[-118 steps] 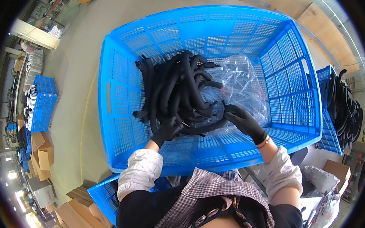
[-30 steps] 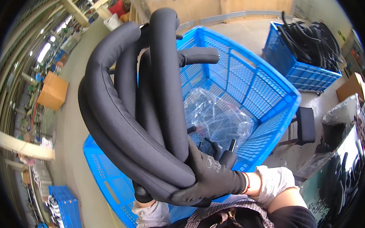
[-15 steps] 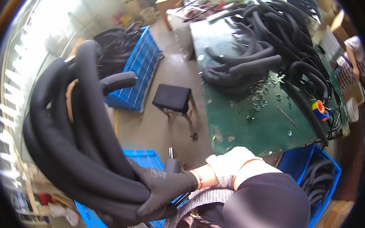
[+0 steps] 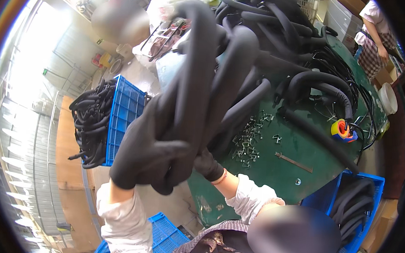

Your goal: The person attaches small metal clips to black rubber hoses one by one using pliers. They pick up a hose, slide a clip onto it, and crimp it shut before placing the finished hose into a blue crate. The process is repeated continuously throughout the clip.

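At the far left of the frame, one blue crate point(image 4: 126, 118) stands piled with black tubes point(image 4: 92, 125), too tangled to count. A second crate point(image 4: 167, 239) shows at the lower edge. Left of center, a worker's gloved left hand point(image 4: 146, 144) wraps around a bundle of padded black tubes point(image 4: 193, 75), at least three of them, its thumb laid across the front. The bundle rises through the middle of the frame above a green table point(image 4: 265, 196). The gloved right hand point(image 4: 209, 166) meets its lower end; its fingers are hidden, so their grip cannot be told. Beyond, a heap of similar tubes point(image 4: 267, 22) fills the top center. On the tabletop lie scattered small clips point(image 4: 247, 149), too many to count, one flat strip point(image 4: 294, 162) and, at right, one colorful ring-shaped item point(image 4: 342, 130). A third crate point(image 4: 369, 215) holds more tubes at lower right; one other person point(image 4: 375, 41) stands upper right, near one white container point(image 4: 388, 98).
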Available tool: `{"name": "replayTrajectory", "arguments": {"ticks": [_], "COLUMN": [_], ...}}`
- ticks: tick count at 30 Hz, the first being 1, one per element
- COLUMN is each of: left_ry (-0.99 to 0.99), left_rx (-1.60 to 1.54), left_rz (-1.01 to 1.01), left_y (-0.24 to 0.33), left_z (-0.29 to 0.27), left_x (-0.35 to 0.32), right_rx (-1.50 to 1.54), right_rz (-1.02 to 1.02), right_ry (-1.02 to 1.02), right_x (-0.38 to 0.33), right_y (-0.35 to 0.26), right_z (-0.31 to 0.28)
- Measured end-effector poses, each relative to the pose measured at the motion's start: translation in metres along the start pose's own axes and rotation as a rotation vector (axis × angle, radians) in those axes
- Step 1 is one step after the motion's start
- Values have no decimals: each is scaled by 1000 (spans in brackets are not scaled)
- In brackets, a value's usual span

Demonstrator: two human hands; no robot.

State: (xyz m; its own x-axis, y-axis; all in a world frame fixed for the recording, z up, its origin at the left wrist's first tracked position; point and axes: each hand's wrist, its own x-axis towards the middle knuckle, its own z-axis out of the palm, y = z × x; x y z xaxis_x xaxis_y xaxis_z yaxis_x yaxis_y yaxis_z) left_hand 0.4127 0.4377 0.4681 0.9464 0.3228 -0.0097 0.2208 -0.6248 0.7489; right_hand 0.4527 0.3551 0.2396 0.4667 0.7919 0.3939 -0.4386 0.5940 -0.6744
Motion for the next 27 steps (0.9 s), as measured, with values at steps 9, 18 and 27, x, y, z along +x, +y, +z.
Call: {"name": "replayTrajectory", "arguments": {"ticks": [9,18,27], "left_ry": [-360,-306,-90], "left_rx": [99,-175,366], "left_rz": [-259,-153,21], "left_y": [-104,-174,-148], "left_z": [95,109,128], "left_x": [128,134,113], "right_rx": [507,-303,-393], "right_rz": [119,266,1], "right_ry": [613,746,1049], "right_x": [-18,-30,-57], "right_y": [2,-20,-1], "right_z": [-63,-125,-129]}}
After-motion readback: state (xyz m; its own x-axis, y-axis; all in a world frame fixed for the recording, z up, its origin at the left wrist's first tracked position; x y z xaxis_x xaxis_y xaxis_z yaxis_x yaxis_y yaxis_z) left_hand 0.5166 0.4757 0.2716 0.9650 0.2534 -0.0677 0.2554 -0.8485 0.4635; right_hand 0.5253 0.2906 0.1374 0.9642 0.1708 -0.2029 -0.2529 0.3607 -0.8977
